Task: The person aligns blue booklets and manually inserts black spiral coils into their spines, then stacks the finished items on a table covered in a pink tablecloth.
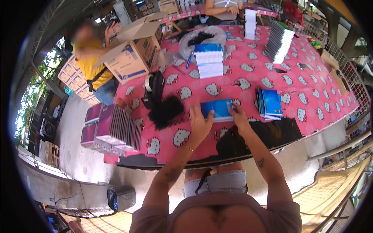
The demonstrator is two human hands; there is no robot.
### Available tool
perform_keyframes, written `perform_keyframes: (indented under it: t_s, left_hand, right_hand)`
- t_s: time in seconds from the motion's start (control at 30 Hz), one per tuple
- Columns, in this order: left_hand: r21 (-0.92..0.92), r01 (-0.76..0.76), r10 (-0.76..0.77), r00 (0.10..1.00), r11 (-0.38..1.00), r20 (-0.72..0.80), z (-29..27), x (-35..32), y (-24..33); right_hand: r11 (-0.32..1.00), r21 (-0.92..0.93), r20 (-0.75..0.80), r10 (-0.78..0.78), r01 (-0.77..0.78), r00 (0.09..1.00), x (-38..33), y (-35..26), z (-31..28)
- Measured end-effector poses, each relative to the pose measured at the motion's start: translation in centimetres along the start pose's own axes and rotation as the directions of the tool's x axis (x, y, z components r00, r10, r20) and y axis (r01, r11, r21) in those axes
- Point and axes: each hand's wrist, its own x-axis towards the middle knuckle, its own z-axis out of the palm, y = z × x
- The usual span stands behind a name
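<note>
A low stack of blue-covered notebooks (217, 108) lies on the pink table right in front of me. My left hand (201, 121) grips its left end, thumb on the near edge of the top cover. At the right end, my right hand (240, 116) holds the same stack, with fingers and thumb at the corner. A smaller pile of blue notebooks (271, 101) sits to the right, its books slightly fanned. Beyond my hands stands a taller stack of blue-topped notebooks (210, 62), white page edges facing me. To the left is a black fuzzy bundle (167, 112).
Bundles of purple notebooks (110, 130) stand at the table's left edge. Behind them are a tape roll (149, 82), an open carton (131, 60) and a person in yellow (93, 62). Tall leaning notebook stacks (279, 42) rise at the far right. Another person (224, 9) sits at the back.
</note>
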Motion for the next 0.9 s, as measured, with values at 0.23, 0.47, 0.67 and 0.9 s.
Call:
perform_keyframes:
  t_s: [0.23,0.47,0.67,0.9]
  left_hand:
    - [0.082,-0.66,0.61,0.729,0.747,0.31,-4.1,2.1,0.3]
    - [-0.166,-0.516,0.534,0.735,0.84,0.418,-7.1,5.1,2.1]
    - [0.216,-0.086,0.041,0.977,0.973,0.208,-2.2,19.1,-14.3]
    - [0.545,-0.024,-0.037,0.994,0.838,0.1,4.7,23.9,-24.7]
  right_hand:
    - [0.903,-0.019,-0.12,-0.428,0.429,0.896,-4.1,-3.0,-0.5]
    - [0.883,-0.159,0.171,-0.417,0.442,0.893,-10.1,0.3,-1.9]
    - [0.873,-0.158,0.208,-0.426,0.461,0.88,-12.0,0.8,-0.2]
    - [0.777,-0.21,0.256,-0.542,0.594,0.8,-12.6,0.7,0.0]
